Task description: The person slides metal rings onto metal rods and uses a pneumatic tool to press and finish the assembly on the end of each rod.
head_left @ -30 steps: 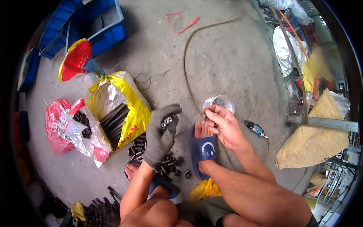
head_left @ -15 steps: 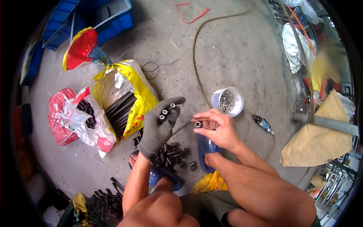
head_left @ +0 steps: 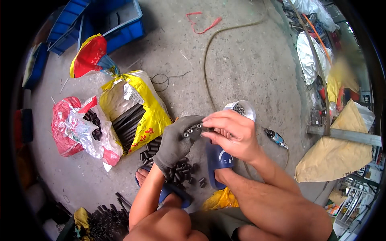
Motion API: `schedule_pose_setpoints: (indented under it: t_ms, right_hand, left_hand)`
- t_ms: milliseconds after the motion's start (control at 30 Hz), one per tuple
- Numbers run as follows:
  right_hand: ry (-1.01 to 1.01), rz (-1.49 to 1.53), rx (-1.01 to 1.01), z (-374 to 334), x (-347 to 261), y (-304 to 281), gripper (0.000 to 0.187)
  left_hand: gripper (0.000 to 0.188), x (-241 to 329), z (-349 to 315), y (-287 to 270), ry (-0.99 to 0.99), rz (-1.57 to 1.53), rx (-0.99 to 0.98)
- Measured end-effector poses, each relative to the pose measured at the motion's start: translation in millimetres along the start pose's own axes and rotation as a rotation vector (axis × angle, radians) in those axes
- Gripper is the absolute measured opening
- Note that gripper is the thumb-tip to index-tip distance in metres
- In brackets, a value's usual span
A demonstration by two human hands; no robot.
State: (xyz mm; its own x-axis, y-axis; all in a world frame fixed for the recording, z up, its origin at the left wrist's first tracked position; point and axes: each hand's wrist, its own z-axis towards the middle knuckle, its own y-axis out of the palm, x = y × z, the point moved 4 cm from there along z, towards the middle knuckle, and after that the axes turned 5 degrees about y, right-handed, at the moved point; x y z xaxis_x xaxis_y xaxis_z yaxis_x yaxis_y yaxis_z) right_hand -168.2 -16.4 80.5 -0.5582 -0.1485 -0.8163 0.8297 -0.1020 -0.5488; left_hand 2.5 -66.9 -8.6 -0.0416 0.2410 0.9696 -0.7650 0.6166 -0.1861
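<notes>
The left hand (head_left: 177,140), in a dark grey glove, is curled closed around a few metal nuts (head_left: 190,130), which sit in a short row along its upper edge. The row slants from near left to far right; the nuts are short, and their open ends face up toward the viewer. The bare right hand (head_left: 233,134) has its thumb and fingers brought together, apparently pinching a small dark piece (head_left: 207,129) at the end of that row. Most of this piece is hidden; what shows seems to lie left to right, pointing left at the farthest-right nut, though whether the two touch cannot be told. The nuts lie left of the right hand's fingertips, with the gloved hand nearer to them.

Nearer than the glove, short black tubes (head_left: 181,172) lie loose on the floor (head_left: 257,60), pointing various ways, between two blue slippers (head_left: 219,158). Just beyond the right hand stands a white bucket (head_left: 251,111) holding small metal parts; to its right and nearer lies a blue and black tool (head_left: 276,137). Left of the hands, a yellow bag (head_left: 155,105) opens on long black rods (head_left: 128,123). Blue crates (head_left: 126,35) stand at far left.
</notes>
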Motion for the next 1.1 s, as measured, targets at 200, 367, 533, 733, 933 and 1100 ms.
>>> schedule_pose_setpoints:
  t_ms: [200,367,533,733,933,1100]
  right_hand:
    - [-0.156,-0.141,-0.101,19,-11,-3,0.025]
    - [-0.201,-0.271,-0.178,19,-12,5,0.021]
    - [-0.207,-0.324,-0.094,20,-11,14,0.020]
    - [-0.193,-0.411,-0.367,-77,53,92,0.025]
    - [0.190,-0.445,-0.937,-135,105,154,0.045]
    - [0.174,-0.335,-0.872,-143,109,164,0.040]
  left_hand:
    - [0.033,5,0,-2,-0.005,0.020,-0.011]
    - [0.027,-3,5,2,-0.081,-0.054,-0.020]
    - [0.019,-14,1,-2,-0.061,-0.035,-0.031]
    - [0.022,-33,10,-3,-0.359,-0.514,0.236]
    - [0.021,-18,8,5,-0.133,-0.212,0.212]
    - [0.024,-20,8,7,-0.060,-0.078,0.115]
